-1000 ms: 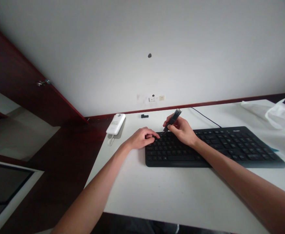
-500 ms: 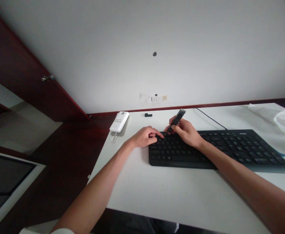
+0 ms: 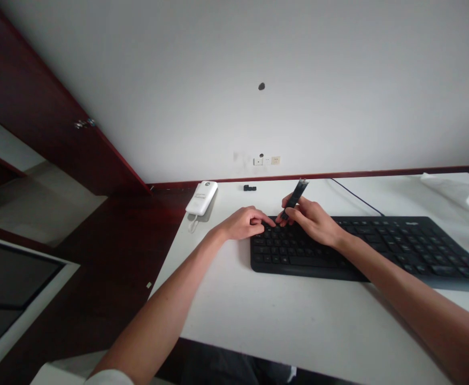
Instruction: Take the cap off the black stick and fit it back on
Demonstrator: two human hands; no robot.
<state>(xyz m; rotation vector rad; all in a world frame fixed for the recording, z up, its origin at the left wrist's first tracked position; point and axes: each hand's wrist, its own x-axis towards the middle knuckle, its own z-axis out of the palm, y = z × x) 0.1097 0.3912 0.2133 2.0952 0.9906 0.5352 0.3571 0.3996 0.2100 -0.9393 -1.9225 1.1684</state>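
A black keyboard (image 3: 318,261) lies on the white table. My left hand (image 3: 245,222) rests at its upper left corner, the index finger stretched onto the top row of keys and the other fingers partly curled. Nothing shows in that hand. Over the upper left keys, my right hand (image 3: 312,218) is closed around a dark, thick pen-like tool (image 3: 297,194) with a clear-looking upper end. The tool is tilted, its lower tip down among the keys beside my left index finger. My fingers hide exactly what the tip touches.
Small black pieces (image 3: 250,188), perhaps keycaps, lie behind the keyboard. A white power bank (image 3: 202,197) with a short cable sits at the table's left edge. White crumpled wrapping (image 3: 459,190) lies at the back right. The keyboard cable (image 3: 356,196) runs to the back edge.
The view has shifted slightly, so the table and both hands appear a little further right. The two hands keep nearly the same place on the keyboard, and the right still holds the tool.
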